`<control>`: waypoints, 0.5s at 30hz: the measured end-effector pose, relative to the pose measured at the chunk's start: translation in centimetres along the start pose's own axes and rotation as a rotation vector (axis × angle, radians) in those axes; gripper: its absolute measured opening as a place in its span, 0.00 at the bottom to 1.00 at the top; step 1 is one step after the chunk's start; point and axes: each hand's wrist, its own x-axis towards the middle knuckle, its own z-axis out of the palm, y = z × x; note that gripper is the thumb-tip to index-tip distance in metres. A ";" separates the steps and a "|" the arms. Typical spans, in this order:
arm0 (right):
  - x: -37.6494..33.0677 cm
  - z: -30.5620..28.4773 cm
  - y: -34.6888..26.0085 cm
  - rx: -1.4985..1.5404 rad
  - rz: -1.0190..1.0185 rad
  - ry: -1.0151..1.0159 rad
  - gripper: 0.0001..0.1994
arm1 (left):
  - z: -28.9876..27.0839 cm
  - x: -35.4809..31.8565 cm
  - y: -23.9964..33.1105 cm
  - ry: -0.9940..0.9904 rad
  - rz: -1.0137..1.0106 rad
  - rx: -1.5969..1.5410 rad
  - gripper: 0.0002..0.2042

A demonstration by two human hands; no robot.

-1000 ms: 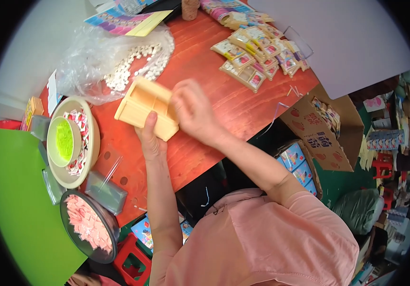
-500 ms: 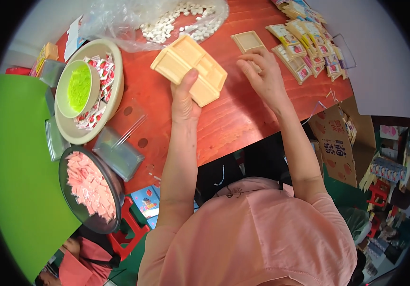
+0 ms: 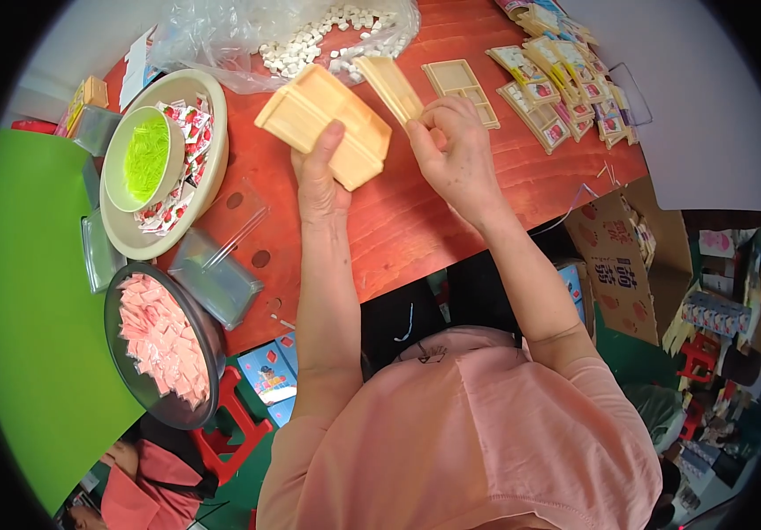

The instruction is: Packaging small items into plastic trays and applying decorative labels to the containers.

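My left hand (image 3: 319,181) grips a stack of beige compartment trays (image 3: 332,110), its thumb pressed over the front face. Just to the right, my right hand (image 3: 458,159) pinches the lower end of another beige tray (image 3: 389,87), which is tilted and seen partly edge-on. Beyond my right hand, one more beige compartment tray (image 3: 456,81) lies on the red table. I cannot make out how many trays are in the stack.
Filled trays with small packets (image 3: 557,79) are piled at the far right. A plastic bag (image 3: 213,44) with white cubes lies at the back. Left stand a beige basin (image 3: 213,168), a green-filled bowl (image 3: 173,163) and a dark bowl (image 3: 115,336) of pink packets. A cardboard box (image 3: 619,274) sits at right.
My right hand has moved left from the table and now holds a tray beside the stack. The stack in my left hand has shifted slightly left. The tray on the table now shows more fully.
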 end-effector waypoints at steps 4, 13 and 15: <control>-0.7 1.6 5.5 -0.393 0.029 -0.117 0.09 | -1.2 0.9 0.9 0.018 0.047 -0.109 0.33; -0.3 0.3 1.3 -0.193 0.004 -0.107 0.08 | 0.1 -0.2 0.1 -0.020 -0.007 -0.035 0.32; -0.3 0.9 -1.2 0.092 0.051 -0.295 0.08 | 0.1 -0.3 0.1 -0.075 0.000 0.016 0.30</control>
